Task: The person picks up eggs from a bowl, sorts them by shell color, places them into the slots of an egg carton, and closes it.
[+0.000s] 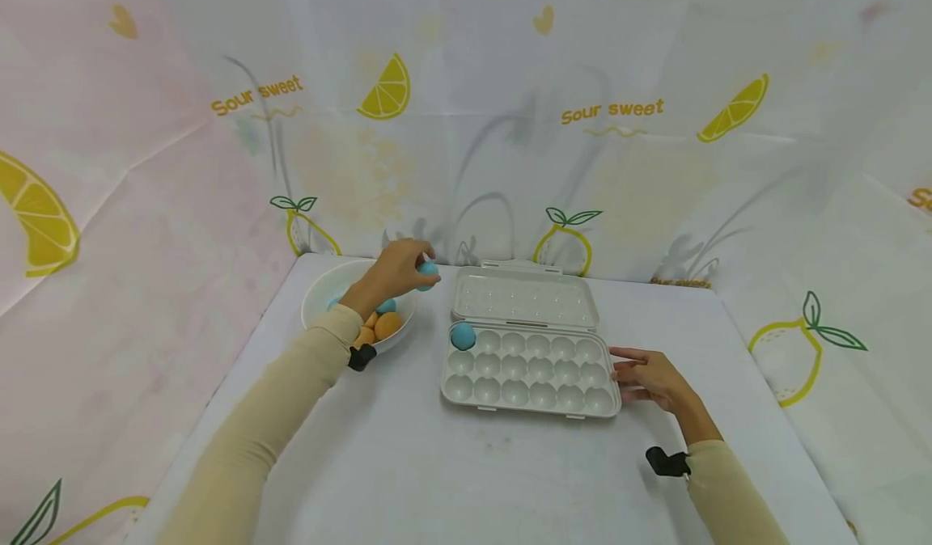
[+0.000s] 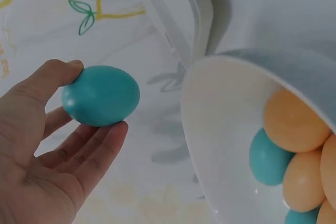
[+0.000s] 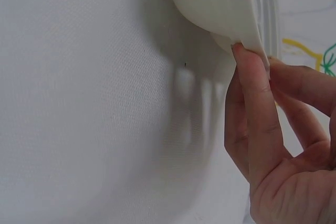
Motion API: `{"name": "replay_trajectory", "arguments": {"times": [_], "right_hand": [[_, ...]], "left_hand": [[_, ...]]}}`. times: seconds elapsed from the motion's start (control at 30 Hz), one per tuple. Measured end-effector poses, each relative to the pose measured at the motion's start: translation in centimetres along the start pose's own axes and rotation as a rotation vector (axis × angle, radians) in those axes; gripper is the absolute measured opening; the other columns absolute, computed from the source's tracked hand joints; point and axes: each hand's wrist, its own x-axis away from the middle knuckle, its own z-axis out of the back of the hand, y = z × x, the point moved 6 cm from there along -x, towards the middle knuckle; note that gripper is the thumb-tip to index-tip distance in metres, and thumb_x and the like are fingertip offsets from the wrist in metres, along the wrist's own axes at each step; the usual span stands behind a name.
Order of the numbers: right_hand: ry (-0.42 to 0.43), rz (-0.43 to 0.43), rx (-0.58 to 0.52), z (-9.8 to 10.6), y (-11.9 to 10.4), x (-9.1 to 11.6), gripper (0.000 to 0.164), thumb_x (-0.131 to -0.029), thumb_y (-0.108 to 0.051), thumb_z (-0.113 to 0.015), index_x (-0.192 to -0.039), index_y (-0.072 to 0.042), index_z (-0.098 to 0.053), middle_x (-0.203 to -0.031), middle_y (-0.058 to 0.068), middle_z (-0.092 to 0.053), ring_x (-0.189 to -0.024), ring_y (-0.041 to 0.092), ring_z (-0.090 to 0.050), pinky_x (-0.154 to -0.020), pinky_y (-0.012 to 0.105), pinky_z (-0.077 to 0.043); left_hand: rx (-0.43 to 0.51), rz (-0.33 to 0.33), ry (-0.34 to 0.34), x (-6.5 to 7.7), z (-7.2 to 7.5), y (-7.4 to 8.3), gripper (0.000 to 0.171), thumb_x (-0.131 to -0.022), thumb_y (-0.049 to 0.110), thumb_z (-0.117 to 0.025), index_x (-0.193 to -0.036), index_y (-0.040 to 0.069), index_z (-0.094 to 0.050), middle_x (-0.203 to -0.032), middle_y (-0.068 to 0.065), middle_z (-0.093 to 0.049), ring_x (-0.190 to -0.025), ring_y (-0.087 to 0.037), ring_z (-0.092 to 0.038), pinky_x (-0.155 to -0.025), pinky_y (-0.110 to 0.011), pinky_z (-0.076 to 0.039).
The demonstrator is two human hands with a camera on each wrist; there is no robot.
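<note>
Above the right rim of a white bowl (image 1: 311,302), my left hand (image 1: 399,268) pinches a blue egg (image 2: 101,95) between thumb and fingertips. Several orange eggs (image 2: 296,120) and blue eggs (image 2: 269,157) lie in the bowl. To its right stands a white egg box (image 1: 514,367) with rows of round hollows, its lid (image 1: 526,298) folded back. A single blue egg (image 1: 462,336) fills the far left hollow. At the box's right end my right hand (image 1: 653,379) pinches the rim, thumb and fingers on either side of it in the right wrist view.
A white cloth covers the table (image 1: 408,464). Behind it rises a pale backdrop (image 1: 451,157) printed with lemons and lettering, close to the bowl and the raised lid. Black straps (image 1: 666,462) sit at both wrists.
</note>
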Motion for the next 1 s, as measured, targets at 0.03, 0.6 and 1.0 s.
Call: {"name": "replay_trajectory", "arguments": {"times": [0.03,0.6,1.0], "right_hand": [[0.0,0.0,-0.001,0.0,0.0,0.0,0.06,-0.089,-0.003,-0.066,-0.144,0.002,-0.043,-0.127,0.024,-0.059,-0.092,0.021,-0.068,-0.072,0.038,-0.058],[-0.005,0.002,-0.008,0.0,0.1,-0.1,0.059,-0.089,-0.003,-0.065,-0.144,0.003,-0.042,-0.125,0.021,-0.06,-0.091,0.02,-0.068,-0.073,0.037,-0.058],[-0.002,0.009,-0.005,-0.1,0.4,-0.2,0.06,-0.089,-0.003,-0.065,-0.144,0.002,-0.043,-0.125,0.022,-0.06,-0.09,0.019,-0.068,-0.071,0.037,-0.058]], "left_hand": [[0.006,-0.022,0.008,-0.1,-0.2,0.4,0.028,-0.085,0.022,-0.075,-0.103,0.002,-0.069,-0.09,-0.008,-0.065,-0.081,-0.022,-0.057,-0.07,-0.034,-0.05],[0.078,-0.082,-0.051,0.3,-7.1,4.1,0.026,-0.081,0.026,-0.08,-0.096,0.008,-0.07,-0.089,-0.003,-0.062,-0.081,-0.016,-0.057,-0.072,-0.03,-0.049],[0.066,-0.109,-0.104,0.2,-10.8,5.0,0.029,-0.079,0.025,-0.083,-0.097,0.007,-0.07,-0.089,-0.002,-0.06,-0.082,-0.015,-0.058,-0.072,-0.026,-0.05]]}}
